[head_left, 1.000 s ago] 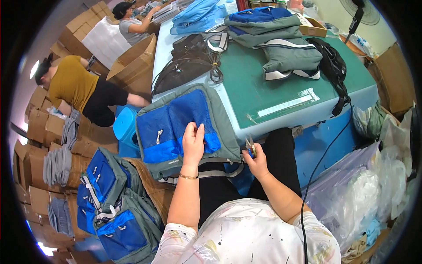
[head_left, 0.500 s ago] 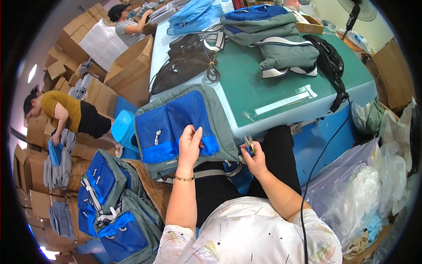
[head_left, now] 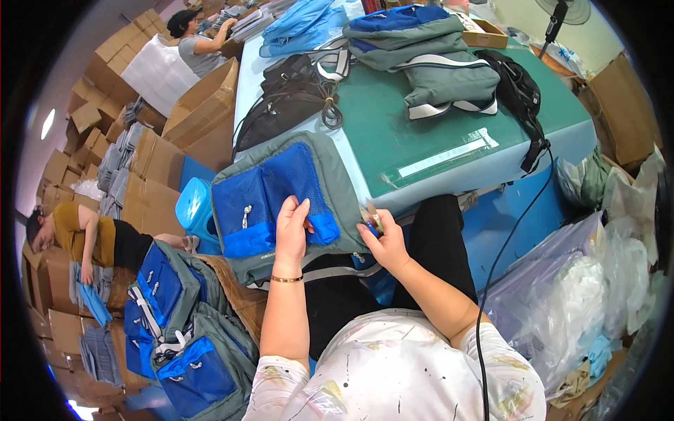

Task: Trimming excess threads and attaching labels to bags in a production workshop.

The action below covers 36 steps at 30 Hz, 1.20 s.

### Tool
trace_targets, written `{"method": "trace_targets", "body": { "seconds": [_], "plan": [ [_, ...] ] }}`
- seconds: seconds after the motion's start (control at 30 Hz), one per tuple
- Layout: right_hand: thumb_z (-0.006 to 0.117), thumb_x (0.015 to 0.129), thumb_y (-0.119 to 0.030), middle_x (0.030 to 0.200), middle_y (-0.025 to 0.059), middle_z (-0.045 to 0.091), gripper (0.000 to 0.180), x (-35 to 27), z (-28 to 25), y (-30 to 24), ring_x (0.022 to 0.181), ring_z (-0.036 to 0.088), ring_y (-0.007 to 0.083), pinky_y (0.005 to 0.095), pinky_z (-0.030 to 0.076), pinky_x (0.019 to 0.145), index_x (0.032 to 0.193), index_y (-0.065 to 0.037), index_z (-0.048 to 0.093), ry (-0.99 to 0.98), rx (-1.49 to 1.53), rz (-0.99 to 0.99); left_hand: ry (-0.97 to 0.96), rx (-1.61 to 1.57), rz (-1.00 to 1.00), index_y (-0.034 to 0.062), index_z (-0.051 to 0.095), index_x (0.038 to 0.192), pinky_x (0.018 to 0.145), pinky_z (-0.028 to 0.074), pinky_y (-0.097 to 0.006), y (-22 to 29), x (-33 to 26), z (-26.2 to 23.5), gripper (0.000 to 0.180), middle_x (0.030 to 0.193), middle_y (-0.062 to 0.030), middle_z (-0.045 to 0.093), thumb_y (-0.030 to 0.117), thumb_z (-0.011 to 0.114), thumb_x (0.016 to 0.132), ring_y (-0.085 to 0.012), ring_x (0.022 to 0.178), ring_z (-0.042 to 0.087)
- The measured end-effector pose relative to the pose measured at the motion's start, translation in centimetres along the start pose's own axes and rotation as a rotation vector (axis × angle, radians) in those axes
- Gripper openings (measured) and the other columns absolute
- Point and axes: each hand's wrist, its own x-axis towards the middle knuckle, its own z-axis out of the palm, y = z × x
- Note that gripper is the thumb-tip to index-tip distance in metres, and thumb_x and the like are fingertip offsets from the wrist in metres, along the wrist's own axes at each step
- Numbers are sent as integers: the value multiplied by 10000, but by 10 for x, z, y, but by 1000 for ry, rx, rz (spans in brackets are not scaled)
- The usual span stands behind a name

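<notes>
A grey bag with blue mesh pockets (head_left: 235, 194) leans across my lap against the table edge. My left hand (head_left: 289, 230) lies over its lower front, closed, thumb and fingers together at the blue pocket trim; whatever they pinch is hidden. By the bag's lower right corner, my right hand (head_left: 387, 242) is closed around small snips (head_left: 372, 214) with blue on the handle, blades pointing up. A pale cord pull (head_left: 246, 216) hangs on the left pocket.
Ahead stands a table with a green mat (head_left: 379, 158), bearing grey-blue bags (head_left: 404, 31) and a black bag (head_left: 288, 105). More bags (head_left: 196, 372) are piled at lower left, near a blue stool (head_left: 195, 203). Plastic bags (head_left: 562, 295) lie right. Two people work among cartons.
The snips and my right hand have moved left and slightly up, closer to the bag. My left hand stays at the pocket. At left, a person has bent lower with a blue piece.
</notes>
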Motion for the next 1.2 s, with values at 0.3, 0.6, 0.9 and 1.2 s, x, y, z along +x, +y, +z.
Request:
{"method": "trace_targets", "body": {
  "seconds": [0.3, 0.6, 0.9, 1.2],
  "plan": [
    [648, 847, -110, 725, -60, 413, 195, 17, -10, -24, 617, 377, 30, 205, 333, 536, 869, -89, 456, -117, 432, 213, 92, -286, -79, 124, 489, 802, 462, 390, -196, 17, 3, 4, 127, 697, 22, 553, 158, 524, 919, -66, 545, 515],
    [664, 841, -145, 688, -53, 452, 211, 17, -15, -22, 525, 403, 16, 188, 315, 434, 868, -101, 459, -90, 499, 383, 57, 161, 251, 27, 464, 1152, 773, 469, -254, 15, -28, 5, 222, 1004, -64, 526, 70, 498, 938, -119, 875, 551],
    [676, 834, -139, 691, -53, 471, 209, 29, -14, -26, 523, 422, 17, 184, 332, 428, 862, -93, 474, -76, 533, 362, 866, 474, 405, -5, 429, 1173, 903, 416, -309, -17, -122, -90, 299, 1141, -115, 478, 41, 539, 900, -201, 1027, 504],
    [659, 842, -90, 706, -81, 470, 181, 35, -15, -20, 534, 400, 1, 168, 290, 442, 920, -129, 500, 35, 428, 321, 709, 92, -72, 94, 359, 1384, 1068, 222, -367, -69, -152, -158, 520, 1394, -97, 381, 394, 413, 962, -238, 1298, 345]
  ]
}}
